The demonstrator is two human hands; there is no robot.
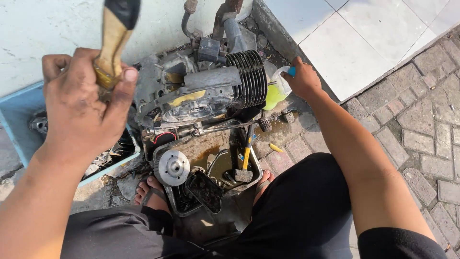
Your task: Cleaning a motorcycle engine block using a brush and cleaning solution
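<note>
Your tan wooden brush handle with its black end (115, 36), grey metal engine with black ribbed fins (206, 88), light blue plastic tub (19, 112), yellow-green plastic bottle (275, 93).

Hammer (246, 158) in oily metal tray (211, 148); blue tub (19, 108) alongside.

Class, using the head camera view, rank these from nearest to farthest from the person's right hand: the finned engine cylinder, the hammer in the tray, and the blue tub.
1. Finned engine cylinder: just left of the right hand, at the same height.
2. Hammer: below the right hand, lying in the oily metal tray.
3. Blue tub: far left, behind the left hand.
</note>
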